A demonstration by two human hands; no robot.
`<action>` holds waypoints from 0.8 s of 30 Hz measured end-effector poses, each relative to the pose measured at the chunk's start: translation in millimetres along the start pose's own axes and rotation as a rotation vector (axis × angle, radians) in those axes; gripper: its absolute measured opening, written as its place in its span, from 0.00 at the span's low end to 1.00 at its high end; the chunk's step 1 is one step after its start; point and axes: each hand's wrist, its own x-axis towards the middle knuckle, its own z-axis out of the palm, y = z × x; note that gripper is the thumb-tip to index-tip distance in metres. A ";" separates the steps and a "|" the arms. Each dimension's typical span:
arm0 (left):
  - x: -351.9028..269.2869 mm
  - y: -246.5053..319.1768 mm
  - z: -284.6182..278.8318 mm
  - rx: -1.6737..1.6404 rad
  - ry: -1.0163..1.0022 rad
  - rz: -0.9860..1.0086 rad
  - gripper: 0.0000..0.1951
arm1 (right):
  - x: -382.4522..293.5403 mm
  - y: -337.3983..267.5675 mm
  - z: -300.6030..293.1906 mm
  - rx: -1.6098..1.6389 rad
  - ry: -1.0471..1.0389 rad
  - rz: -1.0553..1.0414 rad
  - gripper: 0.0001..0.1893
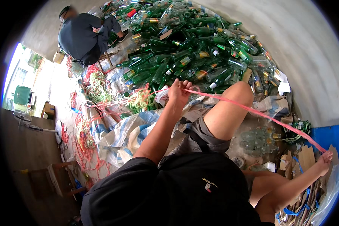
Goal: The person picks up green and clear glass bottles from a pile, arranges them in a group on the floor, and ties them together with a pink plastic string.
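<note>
A pink plastic twine point(250, 109) runs taut across my raised knee from one hand to the other. My left hand point(180, 90) grips it over the front of the bottle pile, palm up with the fingers curled. Far out to the right, my right hand point(324, 163) is closed on the other end, above flattened cardboard. Beyond my left hand the twine continues to a tangle of pink and pale green twine point(142, 99). A big heap of mostly green glass bottles point(183, 60) lies right before me.
A seated person point(79, 38) works at the heap's left edge. Loose twine point(83, 138) covers the floor at left, near a standing fan point(24, 117). Clear bottles point(257, 141) stand grouped by my leg. Cardboard point(305, 158) is stacked at right. A blue-and-white woven sheet point(124, 135) is underneath.
</note>
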 end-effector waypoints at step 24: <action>-116.7 -103.5 155.1 0.321 -0.647 -0.271 0.30 | -421.3 93.9 42.4 -0.612 -1.104 1.060 0.11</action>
